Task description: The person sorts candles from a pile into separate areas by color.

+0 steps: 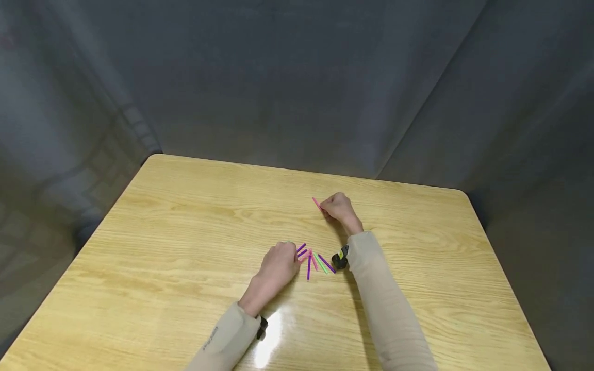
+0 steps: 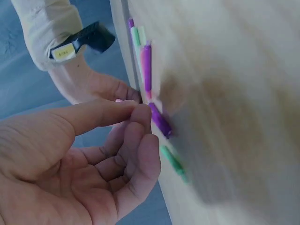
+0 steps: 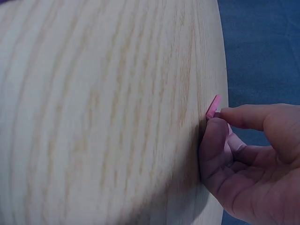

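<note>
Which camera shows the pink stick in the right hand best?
The right wrist view: the pink stick shows close up, pinched by the right hand. The head view shows it small, one end sticking out; the left wrist view doesn't show it clearly.

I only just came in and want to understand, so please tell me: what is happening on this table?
A person is handling thin coloured sticks on a wooden table. The right hand pinches a pink stick toward the far edge. Nearer the person, the left hand has its fingers bent and seems to pinch a second pink stick, though its grip is partly hidden. Beside it, purple sticks and green sticks lie in a loose fan.
</note>
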A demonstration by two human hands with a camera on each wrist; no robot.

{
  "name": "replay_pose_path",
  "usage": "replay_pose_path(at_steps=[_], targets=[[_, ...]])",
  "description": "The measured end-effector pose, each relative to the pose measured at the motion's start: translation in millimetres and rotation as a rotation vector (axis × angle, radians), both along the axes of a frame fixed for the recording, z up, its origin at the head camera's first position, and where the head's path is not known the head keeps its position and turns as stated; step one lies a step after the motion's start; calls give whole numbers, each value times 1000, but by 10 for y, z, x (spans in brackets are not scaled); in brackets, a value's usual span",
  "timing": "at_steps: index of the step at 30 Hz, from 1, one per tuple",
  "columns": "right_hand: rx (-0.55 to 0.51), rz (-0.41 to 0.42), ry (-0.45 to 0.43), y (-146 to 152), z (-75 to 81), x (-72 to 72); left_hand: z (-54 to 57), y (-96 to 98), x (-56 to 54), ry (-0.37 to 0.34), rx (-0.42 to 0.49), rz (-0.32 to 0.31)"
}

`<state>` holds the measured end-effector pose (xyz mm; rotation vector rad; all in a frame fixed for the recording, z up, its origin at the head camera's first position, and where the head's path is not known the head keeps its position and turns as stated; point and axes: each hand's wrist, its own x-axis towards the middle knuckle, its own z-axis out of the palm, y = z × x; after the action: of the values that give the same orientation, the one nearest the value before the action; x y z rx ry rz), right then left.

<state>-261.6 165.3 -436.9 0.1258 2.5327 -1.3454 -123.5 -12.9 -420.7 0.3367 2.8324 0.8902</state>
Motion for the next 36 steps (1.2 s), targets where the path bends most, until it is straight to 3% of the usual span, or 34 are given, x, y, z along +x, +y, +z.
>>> replay_pose_path(at_steps=[4,12,21,29,36], targets=[[-7,-6,10,6,-5,18,78,-33,-96,-12,31,1],[-193,-27,-28,81,3,27,162,-62,-294,-27,86,-24],[-213,-31,-42,81,-51,140,115,-60,-413,-17,130,-26],[-196,-20,-39,136,-46,259,108,-73,-581,-80,205,-59],[-211,22,-61,217,-59,378,113,-39,-720,-132,211,-78]])
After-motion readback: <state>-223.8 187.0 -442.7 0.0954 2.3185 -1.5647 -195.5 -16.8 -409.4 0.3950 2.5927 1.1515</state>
